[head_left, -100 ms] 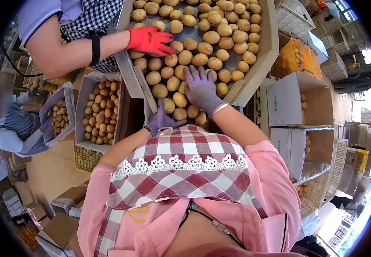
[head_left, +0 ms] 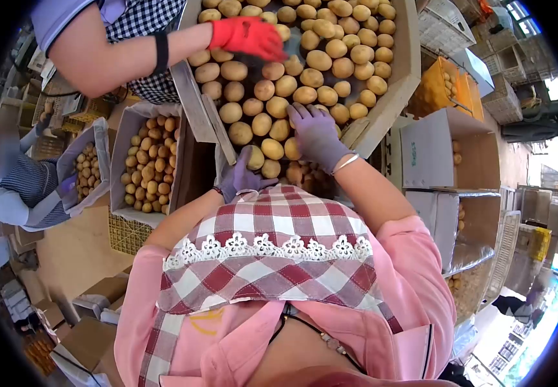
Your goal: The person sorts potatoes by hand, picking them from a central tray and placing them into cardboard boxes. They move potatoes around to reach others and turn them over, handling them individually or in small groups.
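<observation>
Round yellow-brown fruits [head_left: 285, 86], kind uncertain, lie loose across a wood-sided sorting tray [head_left: 395, 97] in the head view. My right hand [head_left: 318, 137], in a purple-grey glove, rests over fruits at the tray's narrow near end, its fingers stretched forward. At the left of this outlet is my left hand [head_left: 243, 177], gloved alike, thumb raised beside a fruit [head_left: 253, 157] and fingers pointing right. Both hands look open, with nothing gripped. Below the outlet, more fruits [head_left: 305, 174] lie in shadow, partly hidden by my hands and apron.
Across the tray's left side reaches a co-worker's red-gloved hand [head_left: 248, 39]. A lined box of fruits [head_left: 118, 161] stands left on a yellow crate [head_left: 127, 233]. Another person [head_left: 24, 187] is farther left. Cardboard boxes [head_left: 424, 151] are stacked at right, near an orange crate [head_left: 434, 87].
My right hand has shifted slightly right. Fruits at the outlet have moved down, showing the darker ones below. The co-worker's red glove has moved up and right.
</observation>
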